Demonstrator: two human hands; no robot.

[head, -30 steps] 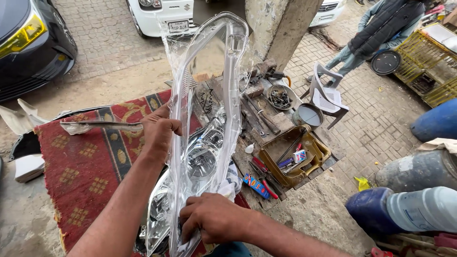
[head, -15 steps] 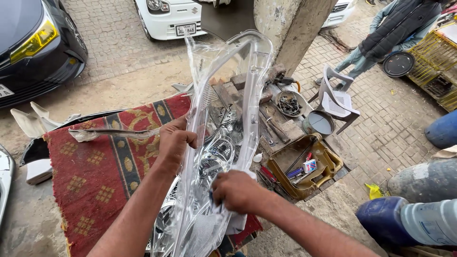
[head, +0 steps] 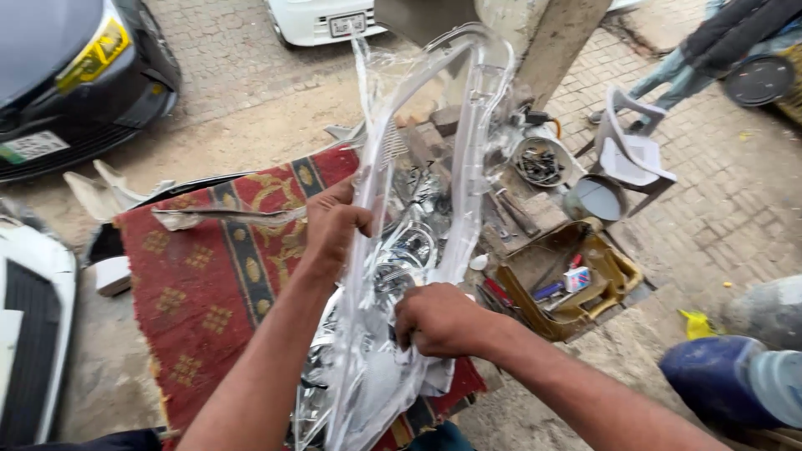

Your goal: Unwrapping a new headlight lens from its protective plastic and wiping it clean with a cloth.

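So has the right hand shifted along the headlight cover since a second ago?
Yes, slightly. The right hand sat low on the clear headlight cover, beside the red rug's bottom edge; now it grips a little higher, nearer the lamp's reflector.

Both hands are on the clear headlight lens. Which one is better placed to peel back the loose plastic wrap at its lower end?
Probably the right hand: it already pinches the crumpled plastic wrap at the lower end of the headlight lens. The left hand grips the lens's left edge higher up, steadying it.

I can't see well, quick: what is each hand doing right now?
Left hand: closed on the left edge of the clear headlight cover.
Right hand: closed on the cover's lower part.
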